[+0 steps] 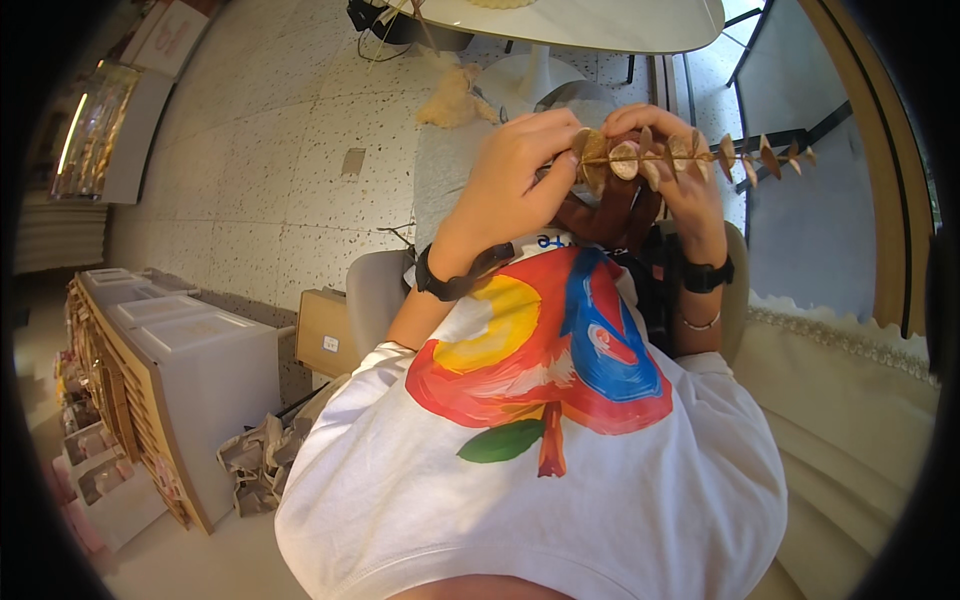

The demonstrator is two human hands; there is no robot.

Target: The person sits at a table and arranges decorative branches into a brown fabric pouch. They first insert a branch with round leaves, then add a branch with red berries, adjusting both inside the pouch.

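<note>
In the head view, a sprig of gold artificial eucalyptus (679,156) lies across both hands, its tip pointing right. My left hand (514,161) pinches the stem's near end between thumb and forefinger. Close beside it, my right hand (690,191) has its fingers curled over a reddish-brown band (619,214), which hangs in loops below the fingers. Gold leaves cover part of this grip, and where the band begins is hidden. Both hands are raised before the white T-shirt (540,517) with its painted apple print. Each wrist bears a black strap.
Ahead stands a white round-edged table (600,34) on a pedestal. A beige plush toy (454,97) is near its base. A white drawer cabinet (202,360) and a cardboard box (322,330) stand at left. A pale curtain (847,405) hangs at right.
</note>
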